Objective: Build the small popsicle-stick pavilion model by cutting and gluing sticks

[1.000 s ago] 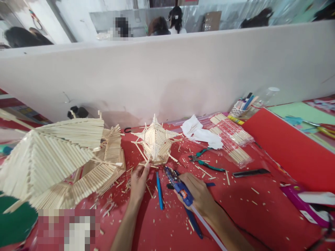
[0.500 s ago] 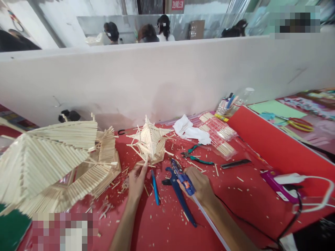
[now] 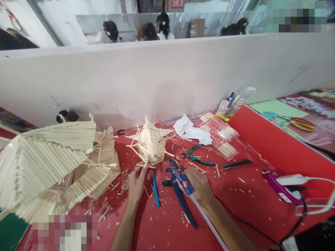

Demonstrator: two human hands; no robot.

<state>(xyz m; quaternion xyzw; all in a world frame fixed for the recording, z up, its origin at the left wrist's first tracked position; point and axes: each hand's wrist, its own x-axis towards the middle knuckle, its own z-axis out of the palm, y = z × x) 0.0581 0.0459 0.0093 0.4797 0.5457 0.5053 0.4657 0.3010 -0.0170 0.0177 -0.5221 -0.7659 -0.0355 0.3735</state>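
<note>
Head view: the small house (image 3: 151, 141) sits near the table's (image 3: 162, 233) far edge. Left hand (image 3: 136, 183) pinches a stick (image 3: 152, 167) at its near side; right hand (image 3: 199, 184) grips the glue gun (image 3: 184, 183). Best hold the stick still and aim the gun gently.

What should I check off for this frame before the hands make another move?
1. Glue gun in hand: ok, gripped by the right hand.
2. Glue stick loaded: ok, a long one runs out of the gun's rear.
3. Nozzle hot: cannot tell, nothing visible shows it.
4. Left hand placement: ok, fingertips at the near edge of the small stick model; exactly what they pinch is too small to make out.
5. Space between forearms clear: not ok, a blue pen and a blue hand tool lie there.
</note>
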